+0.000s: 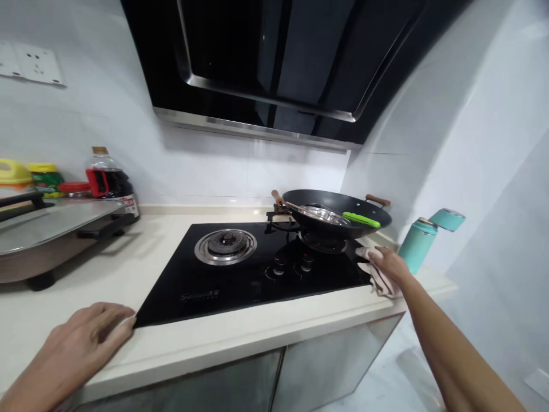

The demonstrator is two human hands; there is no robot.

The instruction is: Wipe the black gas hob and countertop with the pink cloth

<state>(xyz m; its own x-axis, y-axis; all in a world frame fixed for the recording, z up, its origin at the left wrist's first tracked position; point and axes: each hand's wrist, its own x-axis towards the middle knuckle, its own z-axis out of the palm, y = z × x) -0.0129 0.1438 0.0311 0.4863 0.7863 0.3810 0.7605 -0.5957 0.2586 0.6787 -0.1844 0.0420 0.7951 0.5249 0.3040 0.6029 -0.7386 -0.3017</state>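
My right hand (pixel 388 263) presses a pale pink cloth (pixel 381 280) at the right end of a black glass gas hob (pixel 253 297), with the fingers bunched over the fabric. Part of the cloth hangs toward the counter's front edge. My left hand (pixel 88 337) rests on the cream counter, its fingertips and thumb touching the hob's front left corner; a gap shows between thumb and fingers, and nothing is in it. On the right burner sits a black wok (pixel 334 212). Inside it lie a metal lid or dish (pixel 321 214) and a bright green-handled utensil (pixel 361 219).
A teal flask (pixel 417 246) with its cap (pixel 447 219) tipped open stands close to my right hand. At left are a lidded electric pan (pixel 55 229) and a dark sauce bottle (pixel 112 183). The black range hood (pixel 274 63) hangs above. Two knobs (pixel 291 263) stick up from the hob.
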